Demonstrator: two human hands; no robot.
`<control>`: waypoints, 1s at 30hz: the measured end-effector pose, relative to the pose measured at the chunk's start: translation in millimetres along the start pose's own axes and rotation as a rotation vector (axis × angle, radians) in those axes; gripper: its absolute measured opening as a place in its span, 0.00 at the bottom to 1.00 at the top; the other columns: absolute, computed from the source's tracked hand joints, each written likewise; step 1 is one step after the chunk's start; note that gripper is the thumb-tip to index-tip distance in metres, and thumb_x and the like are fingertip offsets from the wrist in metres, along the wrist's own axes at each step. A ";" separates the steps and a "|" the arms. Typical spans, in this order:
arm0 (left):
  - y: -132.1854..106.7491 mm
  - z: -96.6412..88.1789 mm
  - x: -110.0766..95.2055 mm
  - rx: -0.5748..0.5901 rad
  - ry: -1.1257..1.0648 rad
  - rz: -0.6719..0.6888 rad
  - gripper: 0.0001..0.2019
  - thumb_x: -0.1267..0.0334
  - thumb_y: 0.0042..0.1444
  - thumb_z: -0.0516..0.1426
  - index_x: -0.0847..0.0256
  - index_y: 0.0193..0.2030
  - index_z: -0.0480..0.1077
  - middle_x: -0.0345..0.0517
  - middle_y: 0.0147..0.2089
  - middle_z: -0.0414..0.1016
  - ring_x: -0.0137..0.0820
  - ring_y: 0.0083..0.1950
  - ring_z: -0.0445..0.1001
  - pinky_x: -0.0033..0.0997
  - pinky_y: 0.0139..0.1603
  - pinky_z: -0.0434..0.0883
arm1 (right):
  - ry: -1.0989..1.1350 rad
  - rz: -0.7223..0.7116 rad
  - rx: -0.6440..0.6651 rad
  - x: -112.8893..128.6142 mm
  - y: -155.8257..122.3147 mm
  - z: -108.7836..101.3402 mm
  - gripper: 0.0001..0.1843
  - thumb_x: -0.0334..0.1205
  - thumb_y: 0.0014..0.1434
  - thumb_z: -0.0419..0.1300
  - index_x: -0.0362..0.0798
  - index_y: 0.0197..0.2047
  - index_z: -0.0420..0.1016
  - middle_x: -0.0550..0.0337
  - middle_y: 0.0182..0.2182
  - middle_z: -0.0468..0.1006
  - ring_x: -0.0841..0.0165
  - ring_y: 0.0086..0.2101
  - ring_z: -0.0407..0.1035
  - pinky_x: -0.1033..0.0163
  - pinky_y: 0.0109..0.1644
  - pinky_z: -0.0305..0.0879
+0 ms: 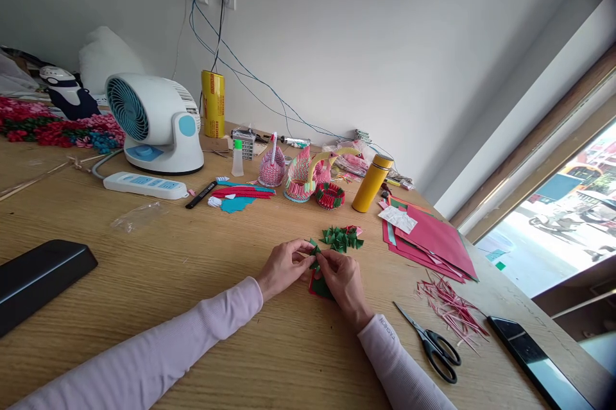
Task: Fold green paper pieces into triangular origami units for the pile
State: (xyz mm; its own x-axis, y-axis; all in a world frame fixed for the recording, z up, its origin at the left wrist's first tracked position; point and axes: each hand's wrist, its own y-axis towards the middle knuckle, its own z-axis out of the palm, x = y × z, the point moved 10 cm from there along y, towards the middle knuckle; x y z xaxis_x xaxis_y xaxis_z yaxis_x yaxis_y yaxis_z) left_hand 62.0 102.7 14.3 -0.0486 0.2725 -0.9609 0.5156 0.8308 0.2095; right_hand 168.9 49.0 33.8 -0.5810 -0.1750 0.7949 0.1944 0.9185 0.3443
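Both hands meet over the middle of the wooden table, pinching a small green folded paper piece (314, 248). My left hand (285, 267) grips it from the left with thumb and fingers. From the right, my right hand (344, 283) closes on the same piece, its fingertips partly covering it. Below the fingers lies a small stack of green and red paper (321, 288), half hidden by my right hand. Just beyond the hands rests a pile of green folded paper pieces (341, 239), with a bit of pink at its back edge.
Scissors (430, 342), red paper strips (455, 310) and a phone (536, 358) lie at right, near red paper sheets (437, 240). Behind stand a yellow bottle (372, 183), a folded-paper swan (299, 176) and a red-green paper ring (330, 196). A fan (161, 124) stands back left.
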 end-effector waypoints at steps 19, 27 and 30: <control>0.2 7.2 7.1 0.082 -0.160 -0.054 0.20 0.53 0.50 0.57 0.66 0.44 0.70 0.51 0.44 0.73 0.35 0.36 0.77 0.30 0.27 0.78 | -0.052 0.005 0.000 0.0 0.7 -1.5 0.14 0.44 0.58 0.54 0.46 0.29 0.77 0.60 0.16 0.76 0.66 0.19 0.72 0.67 0.23 0.63; -0.2 9.7 8.3 0.101 -0.203 -0.083 0.21 0.55 0.49 0.57 0.68 0.46 0.70 0.56 0.48 0.73 0.37 0.40 0.76 0.33 0.29 0.78 | -0.065 0.011 -0.002 -0.4 1.5 -2.0 0.14 0.43 0.58 0.53 0.45 0.29 0.76 0.58 0.18 0.77 0.66 0.20 0.73 0.68 0.23 0.63; 0.8 11.1 12.3 0.110 -0.190 -0.086 0.19 0.59 0.50 0.56 0.68 0.47 0.70 0.56 0.49 0.73 0.37 0.41 0.76 0.32 0.28 0.78 | -0.099 0.002 -0.009 -1.3 1.9 -2.9 0.15 0.43 0.58 0.53 0.45 0.28 0.76 0.59 0.17 0.76 0.67 0.20 0.72 0.68 0.24 0.63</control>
State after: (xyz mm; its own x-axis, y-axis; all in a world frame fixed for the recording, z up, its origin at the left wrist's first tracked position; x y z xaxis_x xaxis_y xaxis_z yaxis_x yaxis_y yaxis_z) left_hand 71.3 101.3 0.6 0.0601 0.0980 -0.9934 0.6071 0.7863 0.1143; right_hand 172.3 50.0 34.8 -0.6560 -0.1371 0.7422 0.2022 0.9155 0.3477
